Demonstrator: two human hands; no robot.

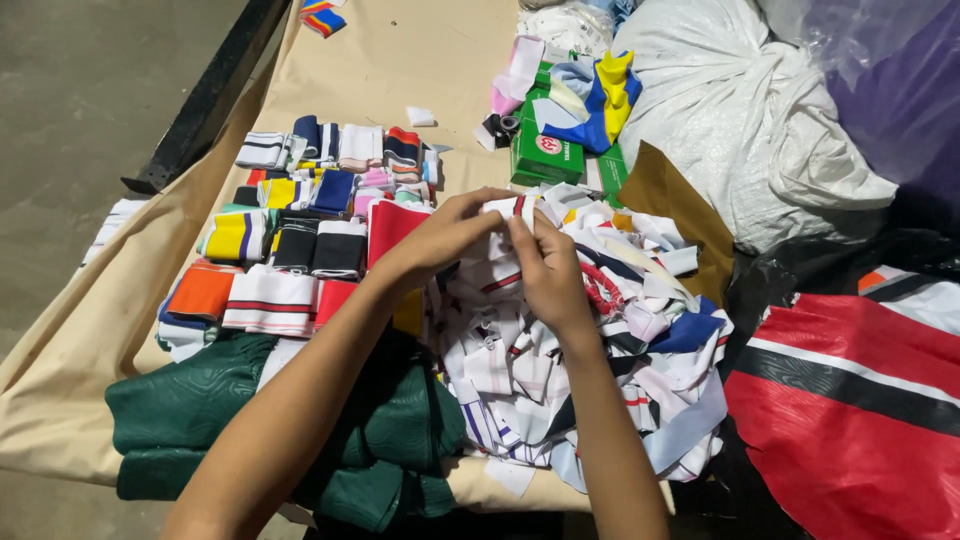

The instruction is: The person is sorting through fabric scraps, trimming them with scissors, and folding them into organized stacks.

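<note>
While both hands, left [455, 232] and right [545, 265], pinched one white collar strip [510, 207], sorted folded bands [300, 240] lay leftward (a jumbled heap [590, 340] beneath them remained unsorted).

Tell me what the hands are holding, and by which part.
Both the left hand and right hand pinch a white fabric strip at its upper edge, above the scrap pile.
</note>
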